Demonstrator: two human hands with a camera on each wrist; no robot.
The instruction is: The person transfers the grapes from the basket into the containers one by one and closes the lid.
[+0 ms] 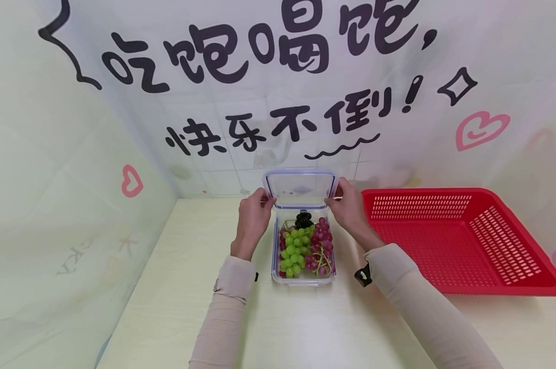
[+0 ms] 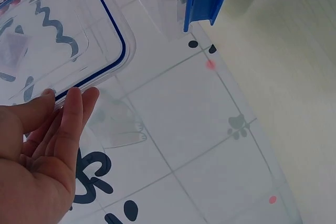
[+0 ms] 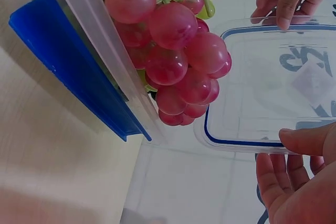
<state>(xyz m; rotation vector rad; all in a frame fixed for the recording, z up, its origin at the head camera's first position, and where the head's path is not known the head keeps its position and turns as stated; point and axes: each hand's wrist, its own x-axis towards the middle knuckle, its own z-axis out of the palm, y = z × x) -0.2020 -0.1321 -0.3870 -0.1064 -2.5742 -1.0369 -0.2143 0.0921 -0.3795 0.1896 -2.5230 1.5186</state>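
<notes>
A clear plastic food container stands on the table with bunches of green grapes, red grapes and dark grapes inside. Its clear lid, edged with a blue seal, is held tilted up at the container's far end. My left hand pinches the lid's left edge between thumb and fingers. On the opposite edge, my right hand pinches it the same way. In the right wrist view, red grapes rise above the container's wall, beside a blue side clip hanging down.
A red perforated plastic basket sits on the table to the right, close to my right forearm. Behind the table hangs a pale wall covering with dark lettering; another stretch of it borders the left side.
</notes>
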